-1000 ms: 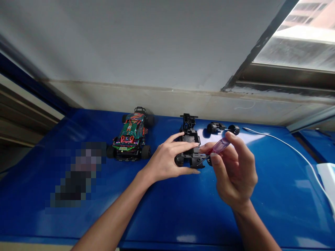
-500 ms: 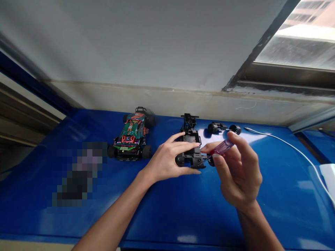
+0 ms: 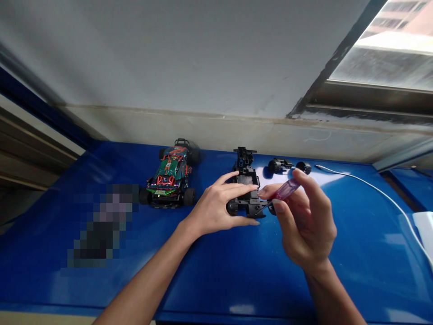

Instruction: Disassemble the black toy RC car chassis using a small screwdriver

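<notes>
The left hand (image 3: 216,205) lies half open on the black plastic toy car frame (image 3: 246,189) on the shiny blue worktop (image 3: 219,271). The right hand (image 3: 306,225) pinches a small screwdriver with a clear pink handle (image 3: 283,192), tip touching the frame.

A hobby repair bench by a window, likely a small workshop; a blue worktop (image 3: 219,271) against a scuffed wall holds a finished toy car (image 3: 170,177), a stripped black chassis (image 3: 246,187), a loose wheel axle (image 3: 289,165) and a white cable (image 3: 372,189)
</notes>
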